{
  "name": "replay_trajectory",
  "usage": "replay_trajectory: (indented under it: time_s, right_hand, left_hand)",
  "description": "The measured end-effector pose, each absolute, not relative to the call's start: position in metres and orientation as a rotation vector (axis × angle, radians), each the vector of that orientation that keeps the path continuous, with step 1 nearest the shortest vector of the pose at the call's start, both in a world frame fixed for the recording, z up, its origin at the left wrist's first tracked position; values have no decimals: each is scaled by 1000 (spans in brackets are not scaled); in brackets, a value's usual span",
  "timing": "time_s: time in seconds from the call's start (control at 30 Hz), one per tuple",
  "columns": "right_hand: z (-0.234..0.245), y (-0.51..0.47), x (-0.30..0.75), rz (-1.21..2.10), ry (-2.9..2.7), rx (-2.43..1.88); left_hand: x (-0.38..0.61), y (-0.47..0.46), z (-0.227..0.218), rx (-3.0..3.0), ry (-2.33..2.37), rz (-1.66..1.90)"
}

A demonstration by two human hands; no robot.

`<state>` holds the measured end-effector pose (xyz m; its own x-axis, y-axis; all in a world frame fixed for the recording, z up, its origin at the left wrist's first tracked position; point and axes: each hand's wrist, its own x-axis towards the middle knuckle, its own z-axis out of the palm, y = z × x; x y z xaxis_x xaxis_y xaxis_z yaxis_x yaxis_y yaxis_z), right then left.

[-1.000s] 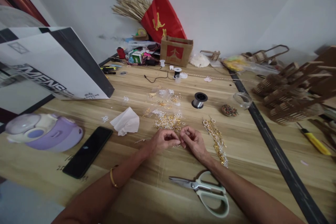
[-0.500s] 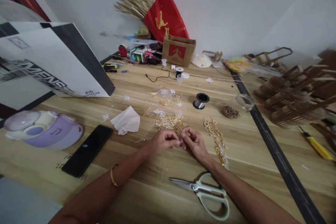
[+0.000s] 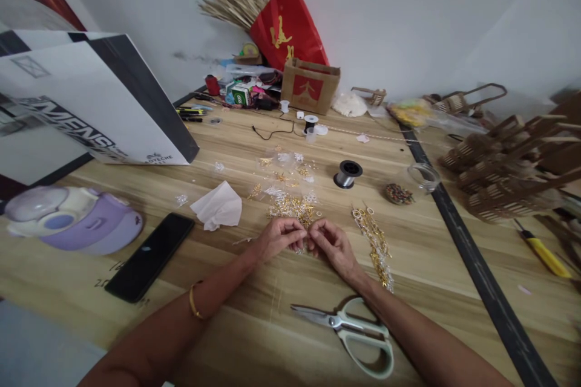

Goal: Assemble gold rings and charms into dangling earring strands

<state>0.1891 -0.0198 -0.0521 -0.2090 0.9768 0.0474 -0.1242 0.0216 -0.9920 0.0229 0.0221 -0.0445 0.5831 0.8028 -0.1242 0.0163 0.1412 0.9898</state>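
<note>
Gold and silver glints show where our two hands meet: a small metal piece (image 3: 302,247) sits between the fingertips, too tiny to make out further, low over the wooden counter (image 3: 254,326). Our left hand (image 3: 278,236) is curled, with thumb and fingers pinched on the piece from one side. Our right hand (image 3: 330,243) is curled the same way and pinches it from the other side, so the two sets of fingertips nearly touch. A gold bangle (image 3: 195,302) circles our left wrist.

Just beyond the hands lies a loose heap of gold findings (image 3: 290,208), with clear packets (image 3: 284,163) of more bits farther out. Just to the right of our right hand, a strand of gold links (image 3: 376,245) runs along the counter toward us. Nearer to us than the hands, beside our right forearm, lie white-handled scissors (image 3: 358,332), their blades pointing left. To the left of our left hand sit a crumpled white tissue (image 3: 218,208) and a black phone (image 3: 149,257) lying flat, and well past those a lilac appliance (image 3: 72,227). Beyond the hands and to their right stand a spool of wire (image 3: 347,174) and a glass jar (image 3: 422,176) on its side with coloured beads in it. Far to the right lies a yellow-handled tool (image 3: 544,256).
</note>
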Motion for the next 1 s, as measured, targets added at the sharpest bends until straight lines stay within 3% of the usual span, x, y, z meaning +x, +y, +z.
replay_trajectory:
  time_s: [0.3,1.0]
  right_hand:
    - [-57,-23,186,1238,-1420,-1036]
    - [-53,-19,188,1283,-1345,-1026]
  left_hand:
    - [22,23,-49,1338,785,660]
    - [22,22,-42,1325,864,722]
